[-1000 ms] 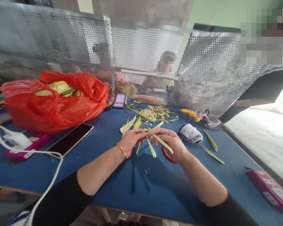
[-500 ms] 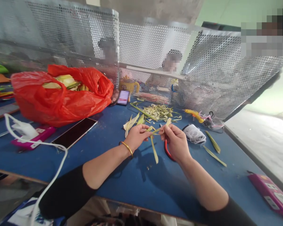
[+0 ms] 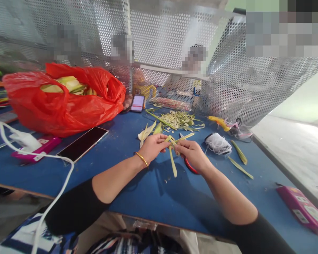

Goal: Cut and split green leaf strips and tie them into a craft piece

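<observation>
Pale green leaf strips [image 3: 172, 162] cross between my hands, one end hanging down and another pointing right. My left hand [image 3: 155, 146], with a gold bangle at the wrist, pinches the crossing from the left. My right hand [image 3: 192, 153] pinches the strips close beside it, fingertips almost touching the left ones. Scissors with a red handle [image 3: 191, 167] lie partly hidden under my right hand. Loose husk pieces [image 3: 145, 134] lie just beyond my left hand, and a heap of cut leaf bits [image 3: 178, 119] is farther back.
A red plastic bag [image 3: 66, 113] of leaves, a black phone [image 3: 83, 144] and a white cable [image 3: 69, 176] are at left. White thread [image 3: 217, 143], leaf pieces [image 3: 240, 152] and a magenta box [image 3: 302, 206] are at right. Behind a perforated metal screen [image 3: 164, 38] sit people.
My right hand has moved left, closer to my left hand, and now grips nearer the crossing. One strip end now sticks out to the right above it. The view has shifted slightly.
</observation>
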The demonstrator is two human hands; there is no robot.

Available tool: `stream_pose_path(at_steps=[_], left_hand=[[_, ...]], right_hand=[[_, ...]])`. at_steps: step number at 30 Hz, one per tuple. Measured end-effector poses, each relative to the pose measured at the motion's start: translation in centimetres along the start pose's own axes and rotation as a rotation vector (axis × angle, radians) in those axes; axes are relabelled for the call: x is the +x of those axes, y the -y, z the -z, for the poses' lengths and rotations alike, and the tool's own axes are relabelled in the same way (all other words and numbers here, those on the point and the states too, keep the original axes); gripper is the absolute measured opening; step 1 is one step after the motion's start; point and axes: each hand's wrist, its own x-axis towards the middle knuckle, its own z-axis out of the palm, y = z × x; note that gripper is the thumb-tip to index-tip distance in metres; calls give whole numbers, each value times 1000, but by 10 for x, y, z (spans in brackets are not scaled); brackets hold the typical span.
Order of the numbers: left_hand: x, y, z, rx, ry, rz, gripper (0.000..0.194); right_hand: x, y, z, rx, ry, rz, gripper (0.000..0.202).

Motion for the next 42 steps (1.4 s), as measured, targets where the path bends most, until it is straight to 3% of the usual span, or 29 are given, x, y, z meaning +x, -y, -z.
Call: stream_pose_path(at_steps=[5,12,23,28,35,42], left_hand=[[1,1,0,11,8,14,11],[0,5,1,65,-3,-70,14],[-2,2,-2,135,17,-47,14],[1,4,1,110,4,-48,13],[-2,3,0,55,-12,-14,11],[-4,-2,-4,22,-17,-3,15]], right_hand=[[-1,3,0,11,-7,-46,28],[0,5,0,-126,-62,-1,26],[-1,2,0,-268,-85,98,31],[1,-3,-2,-99,-99,78,21],[1,-2,-3,9,-93,107,23],[3,-1,-5,163,-152,-25,26]])
